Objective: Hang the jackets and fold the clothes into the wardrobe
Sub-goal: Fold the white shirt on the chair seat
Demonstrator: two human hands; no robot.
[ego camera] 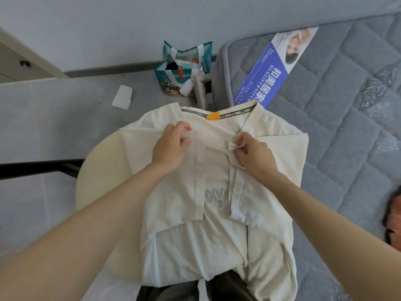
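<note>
the cream t-shirt (214, 170) lay spread on a round cream surface (97, 170), neckline away from the person, orange collar tag (212, 116) showing, and its hem hung over the near edge. both side panels were folded inward toward the centre. the left hand (171, 146) pinched the upper edge of the left folded panel between curled fingers and thumb. the right hand (253, 155) pinched the bunched corner of the right sleeve. a grey quilted mattress (336, 116) with a blue label (271, 72) lay to the right. a printed gift bag (173, 81) and a white foam piece (122, 97) stood on the floor beyond.
</note>
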